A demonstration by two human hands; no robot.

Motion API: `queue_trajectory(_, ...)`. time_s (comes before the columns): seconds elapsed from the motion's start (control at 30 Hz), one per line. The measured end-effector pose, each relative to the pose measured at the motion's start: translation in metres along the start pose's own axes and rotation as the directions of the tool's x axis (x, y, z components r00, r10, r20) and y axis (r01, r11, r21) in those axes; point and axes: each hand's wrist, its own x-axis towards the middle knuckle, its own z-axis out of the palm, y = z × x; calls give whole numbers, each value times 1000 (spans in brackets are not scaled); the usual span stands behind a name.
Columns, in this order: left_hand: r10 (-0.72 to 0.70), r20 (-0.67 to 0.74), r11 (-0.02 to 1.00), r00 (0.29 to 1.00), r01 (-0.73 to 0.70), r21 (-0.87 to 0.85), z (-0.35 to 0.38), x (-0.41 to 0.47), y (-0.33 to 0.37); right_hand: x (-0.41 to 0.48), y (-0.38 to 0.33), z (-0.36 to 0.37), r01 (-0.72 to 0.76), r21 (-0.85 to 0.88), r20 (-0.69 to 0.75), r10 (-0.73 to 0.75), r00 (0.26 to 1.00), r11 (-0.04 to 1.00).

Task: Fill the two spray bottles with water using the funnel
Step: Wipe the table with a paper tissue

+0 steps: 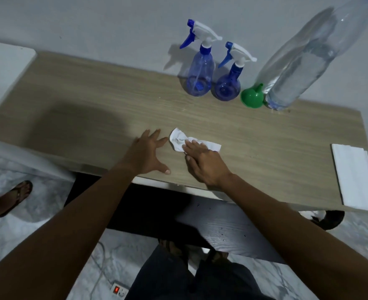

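Bottles, two of them, are standing side by side near the far edge of the table (92, 109), against a pale wall (92, 22): the left bottle (200, 72) and the right bottle (227, 83), both translucent blue plastic with white-and-blue trigger heads screwed on. Just beside the right one a green funnel (251, 96) is sitting mouth down, spout up, touching a big clear water bottle (304, 59) holding water. The table is light wood-grain laminate, lying over marbled floor tiles (27, 230). A stack of white napkins (352, 176) is lying at the right edge. Near the front edge, the right hand (202, 160) is pressing flat, fingers extended, on a crumpled white tissue (179, 140). The left hand (148, 153) is resting open with fingers spread on the bare surface, holding nothing.
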Motion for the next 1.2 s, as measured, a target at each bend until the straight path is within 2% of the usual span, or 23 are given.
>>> queue_trajectory(0.27, -100, 69, 995, 993, 101, -7, 4, -23, 17, -46, -9, 8, 153, 10, 140, -152, 978, 988)
queue_trajectory(0.37, -144, 98, 990, 985, 143, 19, 1, -23, 25, -49, -7, -6, 194, -95, 207, -171, 963, 976)
queue_trajectory(0.43, -168, 116, 986, 979, 165, 33, 0, -24, 35, -48, 0, -21, 190, -199, 175, -156, 972, 961)
queue_trajectory(0.47, -176, 122, 984, 977, 174, 29, 0, -23, 41, -47, 4, -30, 153, -181, 149, -127, 981, 972)
queue_trajectory(0.53, -169, 125, 985, 978, 172, -9, -1, -19, 55, -44, 17, -50, -25, 45, 58, 22, 998, 999)
queue_trajectory(0.6, -130, 109, 986, 986, 140, -86, -2, -10, 75, -36, 34, -72, -173, 315, -36, 194, 980, 933)
queue_trajectory(0.7, -85, 97, 979, 992, 101, -176, -3, 10, 110, -21, 66, -102, -335, 491, -54, 412, 910, 804)
queue_trajectory(0.9, -44, 115, 979, 992, 65, -193, 2, 65, 161, 12, 127, -145, -441, 548, -97, 578, 810, 711)
queue_trajectory(1.0, -43, 176, 995, 983, 57, -78, 9, 83, 175, 30, 149, -153, -461, 537, -117, 604, 789, 707)
queue_trajectory(1.1, -61, 178, 998, 982, 55, 37, 14, 90, 180, 46, 168, -153, -504, 540, -67, 631, 773, 675)
queue_trajectory(1.17, -68, 172, 997, 983, 59, 53, 15, 92, 178, 52, 174, -146, -538, 433, -82, 627, 775, 723)
queue_trajectory(1.2, -71, 169, 997, 983, 63, 54, 16, 93, 178, 52, 174, -142, -555, 315, -131, 614, 778, 770)
